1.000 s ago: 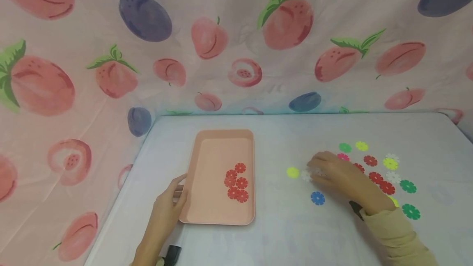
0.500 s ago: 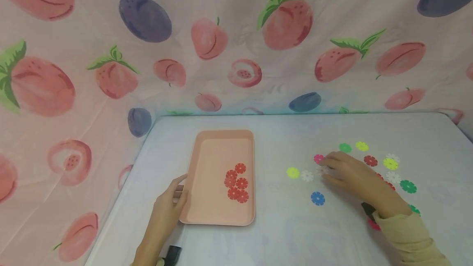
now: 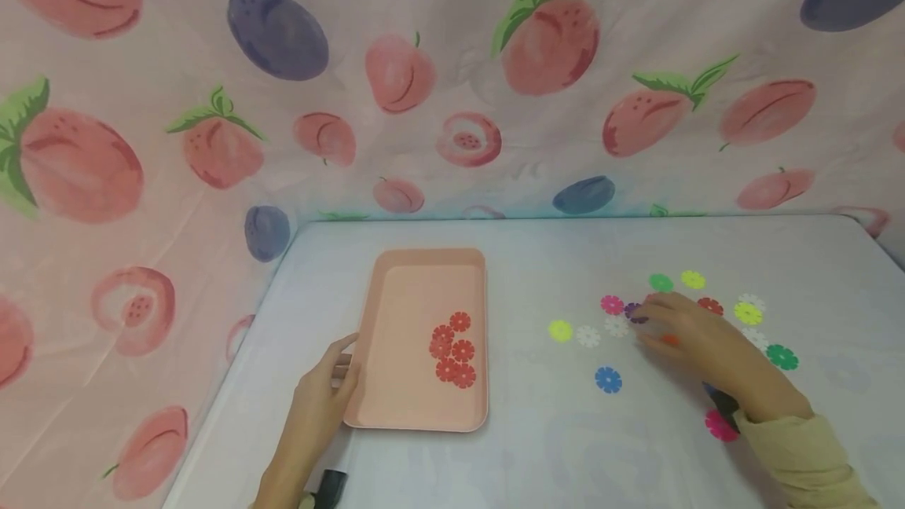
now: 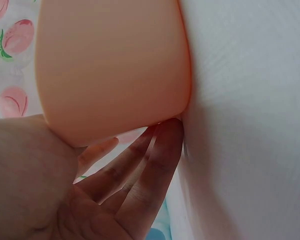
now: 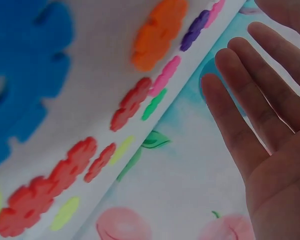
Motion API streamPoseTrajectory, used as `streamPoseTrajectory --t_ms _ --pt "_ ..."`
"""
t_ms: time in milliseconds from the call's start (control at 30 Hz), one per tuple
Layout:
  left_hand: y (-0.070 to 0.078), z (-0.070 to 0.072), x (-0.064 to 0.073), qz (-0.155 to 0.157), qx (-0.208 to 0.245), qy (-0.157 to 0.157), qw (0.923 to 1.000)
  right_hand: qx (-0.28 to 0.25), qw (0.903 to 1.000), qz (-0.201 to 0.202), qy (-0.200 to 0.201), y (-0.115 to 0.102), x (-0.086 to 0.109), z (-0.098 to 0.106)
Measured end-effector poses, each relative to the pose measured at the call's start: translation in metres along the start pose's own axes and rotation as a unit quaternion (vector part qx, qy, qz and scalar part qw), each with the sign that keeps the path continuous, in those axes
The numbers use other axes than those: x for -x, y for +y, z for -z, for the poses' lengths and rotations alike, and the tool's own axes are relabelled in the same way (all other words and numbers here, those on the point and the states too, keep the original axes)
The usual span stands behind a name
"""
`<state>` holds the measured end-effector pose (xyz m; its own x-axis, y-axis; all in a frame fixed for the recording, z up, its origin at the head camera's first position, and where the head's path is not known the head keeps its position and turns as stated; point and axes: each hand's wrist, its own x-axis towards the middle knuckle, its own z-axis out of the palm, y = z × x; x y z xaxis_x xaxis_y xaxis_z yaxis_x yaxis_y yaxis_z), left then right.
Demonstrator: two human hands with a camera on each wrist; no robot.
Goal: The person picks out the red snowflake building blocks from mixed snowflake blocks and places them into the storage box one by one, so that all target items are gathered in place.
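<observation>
My left hand (image 3: 321,395) holds the left side of a peach-coloured tray (image 3: 403,407). In the left wrist view its fingertips lie against the tray's outer wall (image 4: 115,65), and the thumb passes behind the rim. Several red snowflake discs (image 3: 463,350) lie in the tray's right part. My right hand (image 3: 689,340) is low over the loose discs, its fingers extended in the right wrist view. A purple snowflake disc (image 3: 635,313) is at its fingertips. An orange disc (image 3: 668,340) shows partly beneath the hand. Pink (image 3: 612,305) and white discs (image 3: 617,326) lie just left of it.
Yellow (image 3: 561,331), white (image 3: 588,336) and blue discs (image 3: 608,379) lie between tray and right hand. Green (image 3: 782,357), red (image 3: 710,305) and yellow discs (image 3: 747,313) lie around the hand's far side. A fruit-print cloth (image 3: 452,61) hangs behind the white table (image 3: 530,454).
My right hand has moved rightward over the discs. The pink disc has shifted left, and purple and orange discs have come into view by the fingers. The left hand and tray have not moved.
</observation>
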<state>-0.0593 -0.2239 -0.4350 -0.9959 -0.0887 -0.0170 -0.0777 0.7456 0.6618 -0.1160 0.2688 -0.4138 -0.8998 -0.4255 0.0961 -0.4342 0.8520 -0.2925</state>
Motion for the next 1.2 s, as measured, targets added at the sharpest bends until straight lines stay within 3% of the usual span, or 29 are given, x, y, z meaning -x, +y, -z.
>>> streamPoseTrajectory --t_ms 500,1200 --pt "0.0 -0.001 0.0 0.006 -0.007 0.002 1.0 0.02 0.9994 0.016 0.022 0.021 0.005 -0.005" --pt "-0.002 -0.001 -0.001 0.004 -0.005 0.001 1.0 0.008 0.9988 -0.048 -0.009 0.036 0.01 -0.006"
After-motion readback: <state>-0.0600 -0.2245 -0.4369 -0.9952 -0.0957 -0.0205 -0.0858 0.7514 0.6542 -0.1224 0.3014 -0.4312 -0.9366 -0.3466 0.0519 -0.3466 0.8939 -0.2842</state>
